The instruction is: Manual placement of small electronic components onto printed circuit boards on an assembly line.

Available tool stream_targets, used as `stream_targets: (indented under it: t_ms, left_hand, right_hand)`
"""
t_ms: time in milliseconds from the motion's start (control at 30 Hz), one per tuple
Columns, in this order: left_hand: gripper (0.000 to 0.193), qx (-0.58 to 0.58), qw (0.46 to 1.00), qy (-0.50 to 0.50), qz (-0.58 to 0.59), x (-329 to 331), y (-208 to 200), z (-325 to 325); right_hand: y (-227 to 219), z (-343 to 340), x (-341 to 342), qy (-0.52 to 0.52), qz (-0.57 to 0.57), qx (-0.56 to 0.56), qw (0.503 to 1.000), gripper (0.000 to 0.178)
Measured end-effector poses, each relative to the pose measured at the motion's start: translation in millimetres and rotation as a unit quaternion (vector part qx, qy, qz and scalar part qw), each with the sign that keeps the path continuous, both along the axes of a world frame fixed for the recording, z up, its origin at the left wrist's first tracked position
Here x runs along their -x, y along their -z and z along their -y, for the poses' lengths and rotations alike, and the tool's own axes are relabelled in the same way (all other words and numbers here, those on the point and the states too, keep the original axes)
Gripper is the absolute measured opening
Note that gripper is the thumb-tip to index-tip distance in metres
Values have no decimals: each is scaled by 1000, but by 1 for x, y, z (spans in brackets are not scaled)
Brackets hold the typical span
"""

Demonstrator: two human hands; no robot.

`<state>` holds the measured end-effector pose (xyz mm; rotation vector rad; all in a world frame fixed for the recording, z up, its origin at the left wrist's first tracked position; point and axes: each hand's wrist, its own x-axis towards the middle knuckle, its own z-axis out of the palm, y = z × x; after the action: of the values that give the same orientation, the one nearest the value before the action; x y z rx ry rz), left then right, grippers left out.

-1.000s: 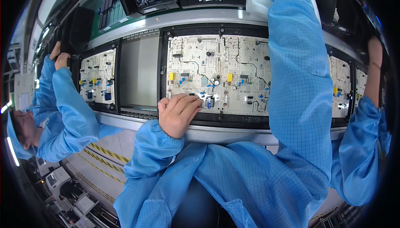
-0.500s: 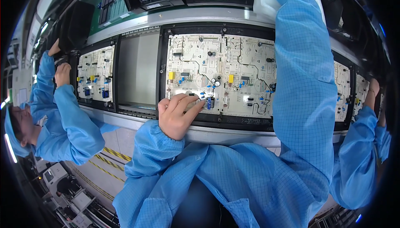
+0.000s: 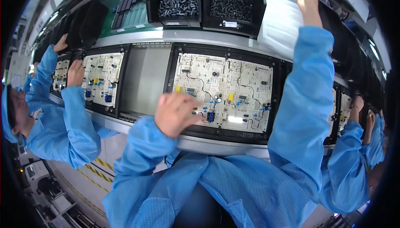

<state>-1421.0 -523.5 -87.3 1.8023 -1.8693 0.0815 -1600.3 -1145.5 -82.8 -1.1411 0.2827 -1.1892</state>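
My left hand (image 3: pixel 174 113), smeared by motion, hovers over the lower left of a pale circuit board (image 3: pixel 200 67). Its fingers are apart and nothing shows in them. Close to its fingertips a dark blue upright component (image 3: pixel 211 116) stands on that board. A second circuit board (image 3: pixel 250 76) lies beside it in the same black carrier frame (image 3: pixel 250 135). Far off at the upper right, my right hand (image 3: pixel 307 2) is raised beyond a white tray (image 3: pixel 280 24). Its fingertips are pinched together by something small and dark, too small to name.
Two black bins (image 3: pixel 234 7) of small black parts stand behind the line, beside a green surface with a clear tray (image 3: pixel 135 13). To the left a co-worker's hand (image 3: pixel 76 73) is over another board (image 3: pixel 100 76). More co-workers' hands (image 3: pixel 356 104) are at the right.
My left hand has lifted off the board near the dark blue component. My right hand, mostly cut off before, now shows at the upper right. The whole view has shifted, showing more of the bins.
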Motion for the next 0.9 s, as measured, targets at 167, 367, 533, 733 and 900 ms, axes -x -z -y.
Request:
stream_targets:
  t_ms: [167, 367, 533, 733, 900]
  left_hand:
    - [17, 29, 993, -82, -80, -82, -19, 59]
    - [22, -111, 947, -208, 218, -191, -8, 171]
    - [22, -229, 917, -219, 242, -176, -27, 200]
    - [31, -207, 885, -228, 348, -147, -31, 195]
    - [39, -214, 868, -226, 387, -146, -28, 195]
  right_hand:
    - [-43, -206, -16, -200, -42, -141, 969, 39]
    - [-57, -429, 38, -48, -353, 115, 927, 35]
    - [-33, -501, 80, 17, -402, 199, 894, 42]
    - [-24, -516, 98, 31, -422, 196, 885, 39]
    - [-23, -517, 98, 28, -394, 230, 889, 33]
